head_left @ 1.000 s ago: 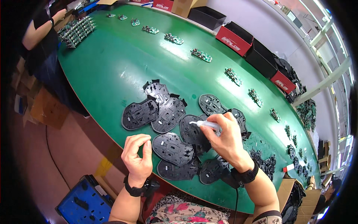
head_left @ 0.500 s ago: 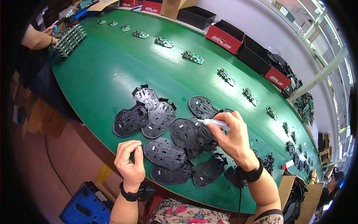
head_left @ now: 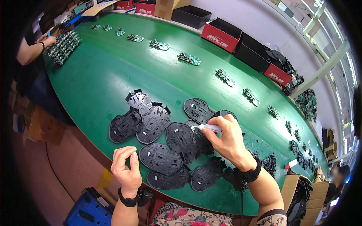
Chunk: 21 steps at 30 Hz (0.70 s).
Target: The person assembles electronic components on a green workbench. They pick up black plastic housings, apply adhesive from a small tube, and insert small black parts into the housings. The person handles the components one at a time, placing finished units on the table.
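Right hand (head_left: 229, 142), mine: grips one bottle (head_left: 212, 128), tip at a plate (head_left: 201, 143) on the table (head_left: 94, 86); contact, cannot tell. Left hand (head_left: 126, 170), mine: empty, loosely open, beside other plates (head_left: 160, 158). Step, I judge: dispensing. Next move: calls for steady aim, light squeeze.

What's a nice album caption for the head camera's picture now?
A right hand points a slim white tube at black shells spread on a green table, the left hand raised alongside.
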{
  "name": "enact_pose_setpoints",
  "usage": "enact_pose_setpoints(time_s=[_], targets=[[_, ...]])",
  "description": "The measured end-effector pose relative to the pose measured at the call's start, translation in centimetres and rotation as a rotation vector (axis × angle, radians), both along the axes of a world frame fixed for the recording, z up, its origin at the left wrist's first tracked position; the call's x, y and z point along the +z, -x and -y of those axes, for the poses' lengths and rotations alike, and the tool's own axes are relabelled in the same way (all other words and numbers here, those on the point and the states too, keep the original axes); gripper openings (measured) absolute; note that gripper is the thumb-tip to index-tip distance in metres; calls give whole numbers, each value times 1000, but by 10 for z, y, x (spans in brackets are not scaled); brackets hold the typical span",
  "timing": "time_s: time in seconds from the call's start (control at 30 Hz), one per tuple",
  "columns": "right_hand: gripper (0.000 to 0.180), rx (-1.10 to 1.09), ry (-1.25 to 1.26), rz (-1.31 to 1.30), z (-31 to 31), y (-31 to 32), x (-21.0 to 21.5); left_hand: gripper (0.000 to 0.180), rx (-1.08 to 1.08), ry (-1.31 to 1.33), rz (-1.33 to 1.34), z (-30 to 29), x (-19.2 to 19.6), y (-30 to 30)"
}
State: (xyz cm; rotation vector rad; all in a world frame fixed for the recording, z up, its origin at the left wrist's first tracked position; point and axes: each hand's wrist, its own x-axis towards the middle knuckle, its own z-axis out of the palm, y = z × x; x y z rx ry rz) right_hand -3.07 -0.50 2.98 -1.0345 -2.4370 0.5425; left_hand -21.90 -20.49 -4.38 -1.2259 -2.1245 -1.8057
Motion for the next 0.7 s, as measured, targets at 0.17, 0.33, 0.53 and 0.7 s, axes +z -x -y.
enact_pose_setpoints(time_s=[0.17,0.33,0.53,0.7], targets=[[21,-12,16,-37,-8,1,14,7,10,26,7,2,-1,0],[23,-19,-22,-7,-33,14,20,8,5,28,6,0,-2,1],[25,-8,-26,15,-48,30,8,8,9,29,4,-1,-3,1],[25,-10,-27,26,-52,36,0,8,15,37,-4,-1,-4,1]])
